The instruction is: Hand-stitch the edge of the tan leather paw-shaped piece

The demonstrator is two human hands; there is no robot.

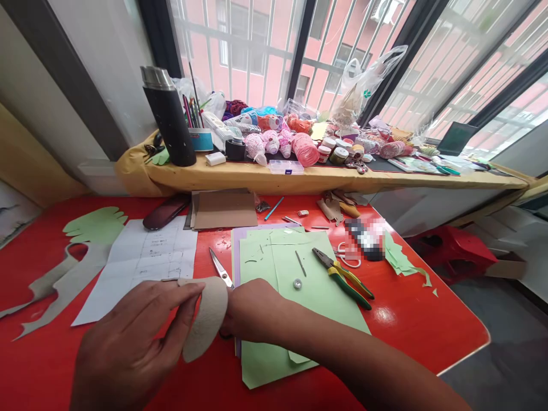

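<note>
My left hand (141, 334) pinches a curved, grey-beige piece of felt-like material (208, 319) between thumb and fingers, near the table's front edge. Just right of it, my right hand (254, 311) is closed round the handles of a pair of scissors (221, 268). Their metal blades point up and left, and part of a dark handle shows below the hand. Most of the right fingers are hidden behind the hand and the felt-like piece. Under the right forearm lie light green sheets (265, 365).
Pliers (342, 277), a small round metal piece (297, 283) and white-handled scissors (350, 257) lie to the right. Grey offcuts (81, 285) and a marked paper sheet (141, 251) lie left. A crowded sill with a black flask (169, 120) borders the red table's back.
</note>
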